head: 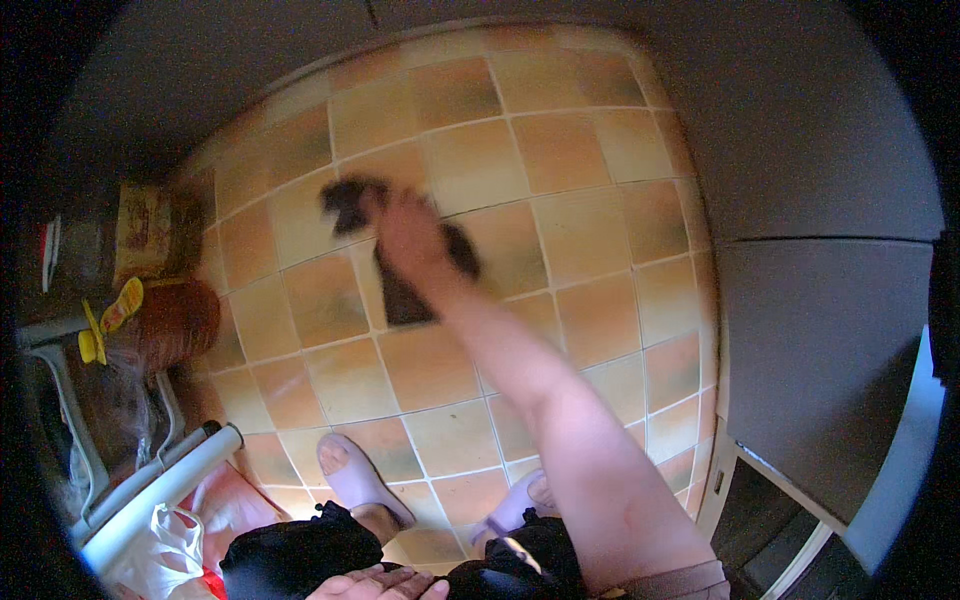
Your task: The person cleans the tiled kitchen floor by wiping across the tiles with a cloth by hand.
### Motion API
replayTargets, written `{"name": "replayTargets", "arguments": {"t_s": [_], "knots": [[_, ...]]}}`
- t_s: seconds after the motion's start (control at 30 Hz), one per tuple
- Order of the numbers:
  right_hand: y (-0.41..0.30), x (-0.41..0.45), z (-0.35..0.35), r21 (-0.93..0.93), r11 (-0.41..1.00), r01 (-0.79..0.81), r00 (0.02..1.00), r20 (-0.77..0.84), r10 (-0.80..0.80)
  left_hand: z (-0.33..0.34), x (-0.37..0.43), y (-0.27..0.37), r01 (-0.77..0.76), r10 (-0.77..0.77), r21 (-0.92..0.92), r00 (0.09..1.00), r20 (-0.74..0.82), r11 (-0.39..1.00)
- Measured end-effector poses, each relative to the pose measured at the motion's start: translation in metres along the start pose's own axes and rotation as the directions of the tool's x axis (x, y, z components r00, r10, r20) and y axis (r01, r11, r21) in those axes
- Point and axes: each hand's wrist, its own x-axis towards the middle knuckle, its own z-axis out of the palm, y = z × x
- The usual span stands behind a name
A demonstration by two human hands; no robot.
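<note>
My right hand (409, 229) reaches down towards the tiled floor (457, 360), its fingers closed on a dark cloth-like item (349, 199), blurred by motion. More dark material (405, 292) shows below and to the right of the hand; whether it is the same piece, I cannot tell. Palm down, my left hand (382, 583) lies over the dark trousers at the bottom edge, with nothing visible in it. Its fingertips point right and upward, and part of the hand is cut off by the frame.
Dark cabinet fronts (817, 315) stand at the right. At the left are a grey-white rack rail (172, 495), a white plastic bag (169, 551), a reddish-brown container (176, 322) and yellow-handled items (120, 307). My feet wear lilac slippers (356, 476).
</note>
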Motion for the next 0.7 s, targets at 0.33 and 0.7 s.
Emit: {"name": "replayTargets", "arguments": {"t_s": [0.33,0.7], "knots": [[0.343,-0.095,-0.124,-0.423,0.517,-0.744,0.661,-0.349,0.665,0.011,0.02,0.008,0.006,-0.004,0.071,0.999,-0.031,0.997],[0.15,-0.531,-0.178,-0.163,0.029,-0.986,0.094,-0.41,0.907,0.006,0.027,0.013,-0.08,0.085,0.242,0.996,-0.012,0.967]]}}
